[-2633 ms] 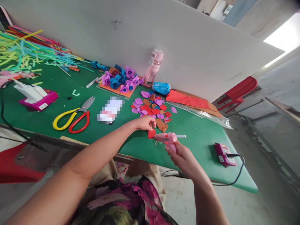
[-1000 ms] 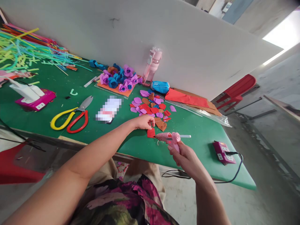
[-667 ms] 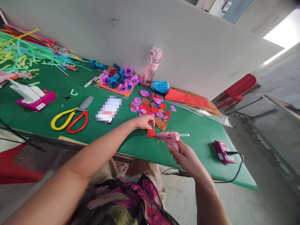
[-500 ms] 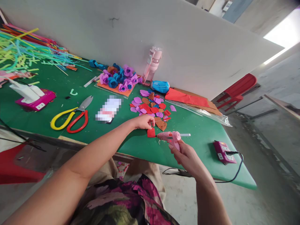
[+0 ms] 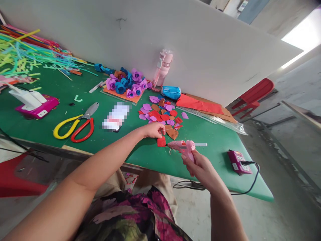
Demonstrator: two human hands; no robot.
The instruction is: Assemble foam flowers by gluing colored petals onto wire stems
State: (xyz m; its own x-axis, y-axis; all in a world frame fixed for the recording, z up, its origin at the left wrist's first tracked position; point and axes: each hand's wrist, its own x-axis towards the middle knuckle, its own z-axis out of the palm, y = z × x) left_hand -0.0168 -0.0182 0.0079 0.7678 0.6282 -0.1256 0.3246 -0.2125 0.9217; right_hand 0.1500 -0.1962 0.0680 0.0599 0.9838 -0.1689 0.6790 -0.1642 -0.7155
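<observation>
My right hand [image 5: 197,162] is wrapped round the handle of a pink glue gun [image 5: 184,147], with a clear glue stick sticking out of its back. The gun's dark tip is at the right edge of a red petal piece [image 5: 161,141] on the green table [image 5: 140,150]. My left hand [image 5: 156,130] is closed just above that piece, fingertips at its upper edge; what it pinches is too small to make out. A brown piece [image 5: 172,132] and a pile of purple, red and brown petals [image 5: 155,115] lie beyond.
Large scissors [image 5: 86,117], a blurred phone [image 5: 115,116] and purple and blue paper flowers [image 5: 125,82] lie left. A pink bottle [image 5: 163,68] and a blue pouch [image 5: 171,92] stand behind. A corded purple power socket [image 5: 238,162] is right.
The glue gun's body has swung very slightly right in my right hand, its tip still at the red piece. My left hand has stayed in place.
</observation>
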